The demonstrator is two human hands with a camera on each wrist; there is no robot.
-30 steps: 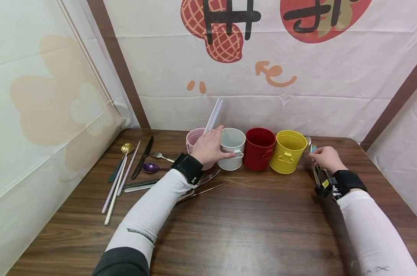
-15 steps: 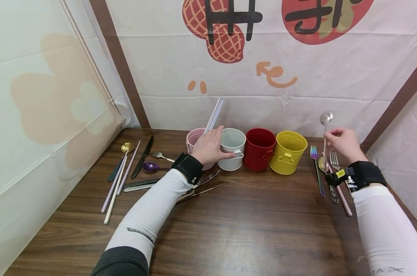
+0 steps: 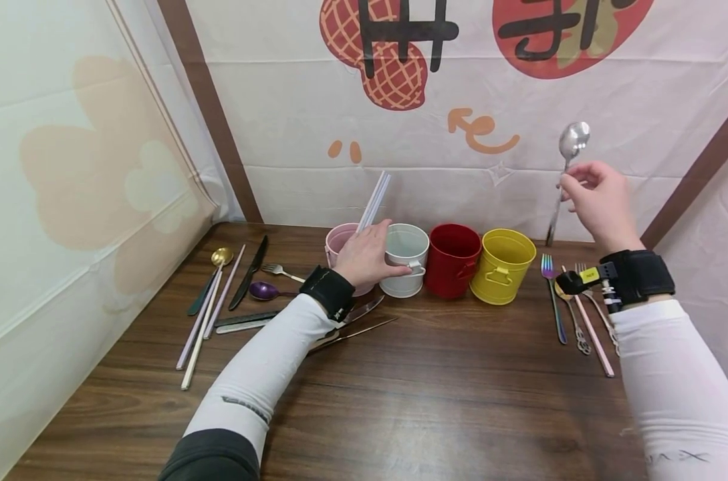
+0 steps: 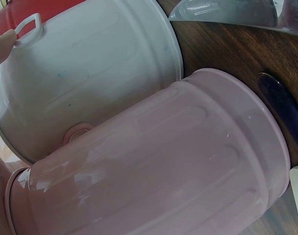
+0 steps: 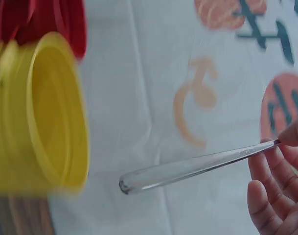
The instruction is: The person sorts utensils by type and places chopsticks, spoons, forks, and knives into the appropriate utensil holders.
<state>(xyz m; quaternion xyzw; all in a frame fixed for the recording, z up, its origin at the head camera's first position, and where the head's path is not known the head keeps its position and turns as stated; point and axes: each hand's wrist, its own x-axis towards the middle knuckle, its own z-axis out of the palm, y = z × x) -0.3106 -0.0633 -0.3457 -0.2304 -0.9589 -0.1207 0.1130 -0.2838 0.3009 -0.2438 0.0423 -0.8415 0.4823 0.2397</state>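
Note:
My right hand (image 3: 601,204) pinches a silver spoon (image 3: 574,140) by its handle, raised above the table to the right of the yellow bucket (image 3: 501,274). The spoon's bowl points up and its handle end down. In the right wrist view the smooth handle (image 5: 188,170) runs out from the thumb and fingers. My left hand (image 3: 366,257) spreads over the pink bucket (image 4: 158,161) and the white bucket (image 4: 100,63), its thumb touching the white one's handle (image 4: 29,30). Pale chopsticks (image 3: 374,200) stick up from the pink bucket, partly behind this hand.
A red bucket (image 3: 454,264) stands between white and yellow. At right lie a rainbow fork (image 3: 554,300), a gold-bowled spoon (image 3: 571,310), a pink chopstick (image 3: 595,337) and a silver fork (image 3: 601,314). Several knives, chopsticks and a purple spoon (image 3: 263,291) lie at left.
My right hand has lifted the silver spoon from among the cutlery at right, upward beside the yellow bucket. My left hand has stayed in place.

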